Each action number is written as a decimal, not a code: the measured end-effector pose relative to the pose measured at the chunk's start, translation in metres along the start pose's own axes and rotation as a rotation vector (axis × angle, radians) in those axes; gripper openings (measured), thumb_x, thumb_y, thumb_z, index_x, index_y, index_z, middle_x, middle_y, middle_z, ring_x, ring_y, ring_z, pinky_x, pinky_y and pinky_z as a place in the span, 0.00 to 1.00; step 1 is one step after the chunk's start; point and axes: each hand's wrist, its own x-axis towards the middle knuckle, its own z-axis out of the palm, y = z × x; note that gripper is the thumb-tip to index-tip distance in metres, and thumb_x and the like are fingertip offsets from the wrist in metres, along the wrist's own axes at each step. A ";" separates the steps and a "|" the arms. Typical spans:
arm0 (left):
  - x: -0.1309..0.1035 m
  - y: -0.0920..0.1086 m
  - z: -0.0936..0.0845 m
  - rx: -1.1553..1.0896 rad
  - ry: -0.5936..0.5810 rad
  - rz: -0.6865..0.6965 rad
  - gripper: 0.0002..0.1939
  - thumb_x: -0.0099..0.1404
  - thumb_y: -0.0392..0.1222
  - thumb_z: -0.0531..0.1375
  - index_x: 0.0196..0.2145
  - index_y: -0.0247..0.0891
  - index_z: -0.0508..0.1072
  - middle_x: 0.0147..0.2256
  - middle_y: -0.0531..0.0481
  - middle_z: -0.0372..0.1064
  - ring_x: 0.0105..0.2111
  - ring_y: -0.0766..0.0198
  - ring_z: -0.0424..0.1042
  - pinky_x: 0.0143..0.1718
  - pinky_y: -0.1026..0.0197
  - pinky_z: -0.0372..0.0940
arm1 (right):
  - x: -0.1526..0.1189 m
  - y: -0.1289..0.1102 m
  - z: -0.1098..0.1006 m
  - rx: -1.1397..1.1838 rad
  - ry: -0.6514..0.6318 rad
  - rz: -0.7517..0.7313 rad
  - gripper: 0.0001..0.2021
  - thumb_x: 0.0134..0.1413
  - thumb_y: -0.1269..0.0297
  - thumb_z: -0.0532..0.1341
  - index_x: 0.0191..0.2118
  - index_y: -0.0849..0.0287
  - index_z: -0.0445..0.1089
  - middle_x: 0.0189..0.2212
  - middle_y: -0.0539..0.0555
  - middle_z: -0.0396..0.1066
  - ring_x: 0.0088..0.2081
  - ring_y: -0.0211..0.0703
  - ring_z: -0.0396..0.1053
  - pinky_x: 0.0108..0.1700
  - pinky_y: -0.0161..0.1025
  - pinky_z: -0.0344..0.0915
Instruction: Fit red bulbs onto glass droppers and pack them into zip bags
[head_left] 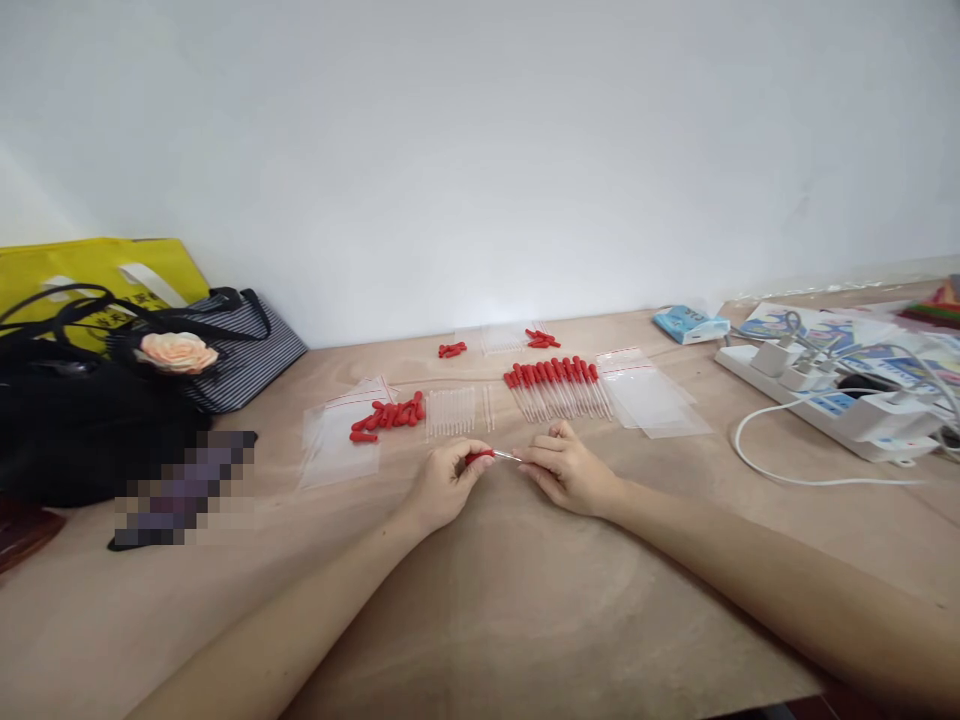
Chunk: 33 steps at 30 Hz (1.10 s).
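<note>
Over the wooden table [570, 610], my left hand [448, 483] pinches a red rubber bulb [480, 456]. My right hand [566, 470] grips the far end of a thin clear tube [508, 456], whose other end meets the bulb. Behind my hands lie several clear tubes [451, 411] in a row. Loose red bulbs [390, 413] rest on clear plastic bags [341, 459] to the left. Red-capped droppers [559, 388] form a row to the right, beside more clear bags [658, 400].
A white power strip [817, 405] with plugs and cables stands on the right, near a blue packet [690, 324]. Bags, including a yellow one [97, 270] and a striped one [262, 350], sit at left. More red bulbs [452, 350] lie by the wall.
</note>
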 end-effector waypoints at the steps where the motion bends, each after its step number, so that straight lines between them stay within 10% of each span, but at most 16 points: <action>1: 0.000 0.000 0.000 0.014 0.003 0.009 0.08 0.62 0.41 0.52 0.31 0.37 0.70 0.28 0.51 0.69 0.29 0.65 0.67 0.32 0.63 0.61 | 0.000 0.000 0.000 0.000 -0.005 -0.010 0.11 0.57 0.68 0.49 0.41 0.61 0.67 0.25 0.52 0.65 0.27 0.36 0.60 0.38 0.39 0.50; 33: -0.004 0.005 0.000 0.321 -0.078 0.256 0.10 0.63 0.42 0.51 0.29 0.39 0.68 0.27 0.52 0.69 0.29 0.64 0.66 0.40 0.57 0.55 | 0.008 -0.010 -0.001 -0.033 -0.122 0.010 0.12 0.58 0.69 0.48 0.35 0.62 0.68 0.25 0.53 0.65 0.28 0.37 0.59 0.35 0.38 0.48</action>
